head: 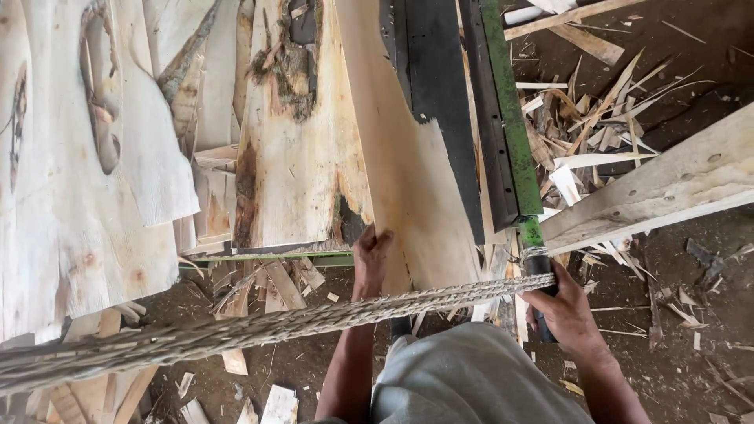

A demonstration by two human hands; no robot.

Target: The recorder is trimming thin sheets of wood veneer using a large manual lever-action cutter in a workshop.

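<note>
The near edge of a thin wood veneer sheet (408, 196), lying beside the green-edged blade bar (510, 118), is pinched by the left hand (371, 263). The black lever handle (543, 275), tied to a braided rope (314, 322), is enclosed in the clenched grip of the right hand (567, 314). Wood offcuts (597, 118) are scattered on the floor.

Dirt floor (675, 369) littered with wood scraps (597, 118) and veneer offcuts (279, 404).

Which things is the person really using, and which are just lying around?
In use:
- left hand grips the edge of the pale wood sheet
- right hand holds the green and black lever

Lying about:
- wood scraps
- thick plank
- stacked veneer sheets
- braided rope
</note>
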